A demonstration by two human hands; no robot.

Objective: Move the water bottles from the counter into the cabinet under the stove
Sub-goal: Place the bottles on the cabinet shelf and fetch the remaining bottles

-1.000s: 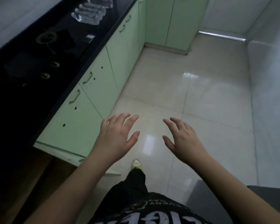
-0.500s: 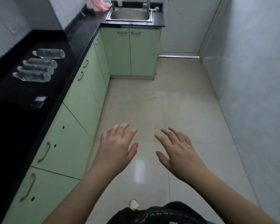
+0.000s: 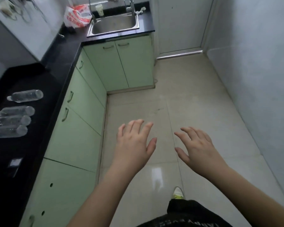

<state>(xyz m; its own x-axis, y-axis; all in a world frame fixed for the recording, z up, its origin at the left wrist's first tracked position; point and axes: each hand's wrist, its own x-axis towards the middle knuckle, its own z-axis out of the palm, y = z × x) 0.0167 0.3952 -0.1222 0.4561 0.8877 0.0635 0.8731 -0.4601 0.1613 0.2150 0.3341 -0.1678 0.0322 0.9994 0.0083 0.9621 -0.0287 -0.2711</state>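
Observation:
Several clear water bottles [image 3: 15, 117] lie on their sides in a row on the black counter [image 3: 59, 89] at the left, one of them [image 3: 25, 95] a little apart at the far end. My left hand [image 3: 134, 145] and my right hand [image 3: 195, 146] hover over the floor with fingers spread, holding nothing, well to the right of the bottles. Pale green cabinet doors [image 3: 72, 138] run below the counter, all closed. The stove is out of view.
A steel sink [image 3: 114, 26] with a tap sits in the far counter, a red and white plastic bag [image 3: 76, 16] beside it. A small dark flat object [image 3: 15, 163] lies on the near counter. Tiled floor [image 3: 195, 104] stretches ahead, with a wall at the right.
The view has swung up and forward along the kitchen; the stove left the frame and the sink came in. Both hands stay open in front of me.

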